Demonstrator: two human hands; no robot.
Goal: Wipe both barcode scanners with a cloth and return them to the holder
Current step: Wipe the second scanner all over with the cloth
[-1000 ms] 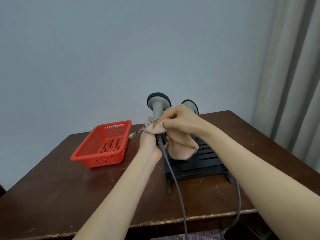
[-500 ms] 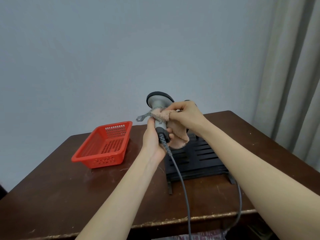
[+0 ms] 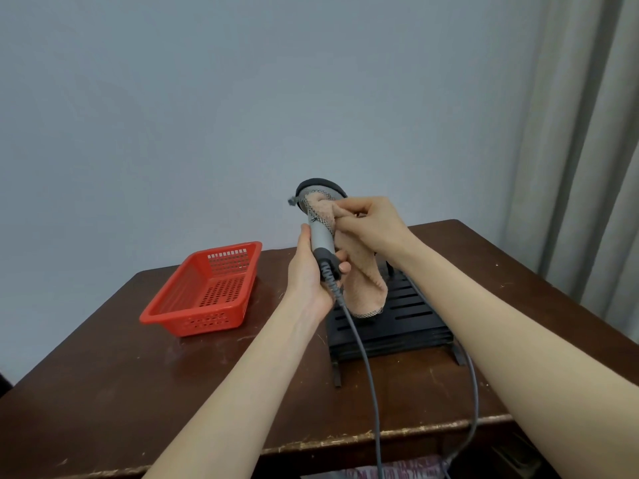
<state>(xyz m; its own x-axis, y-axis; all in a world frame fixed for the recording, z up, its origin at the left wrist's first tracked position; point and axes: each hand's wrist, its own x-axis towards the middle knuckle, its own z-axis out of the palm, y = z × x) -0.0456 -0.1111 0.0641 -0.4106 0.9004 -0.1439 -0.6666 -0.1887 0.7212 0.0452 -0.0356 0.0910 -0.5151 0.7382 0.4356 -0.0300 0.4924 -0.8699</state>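
My left hand [image 3: 313, 274] grips the lower handle of a grey barcode scanner [image 3: 321, 238], held upright above the table. Its black-rimmed head points up and away. My right hand [image 3: 375, 226] pinches a pinkish cloth [image 3: 361, 271] and presses it against the scanner's head and neck; the rest of the cloth hangs down. The black slatted holder [image 3: 397, 323] stands on the table behind and below my hands. The second scanner is hidden behind my right hand and the cloth. Two grey cables [image 3: 366, 368] run down off the table's front edge.
A red perforated plastic basket [image 3: 207, 292] sits on the dark wooden table [image 3: 121, 382] to the left of the holder. A plain grey wall stands behind, and a pale curtain [image 3: 587, 150] hangs at the right.
The scanner has risen higher above the holder. My right hand has slid the cloth up from the handle to the scanner's head.
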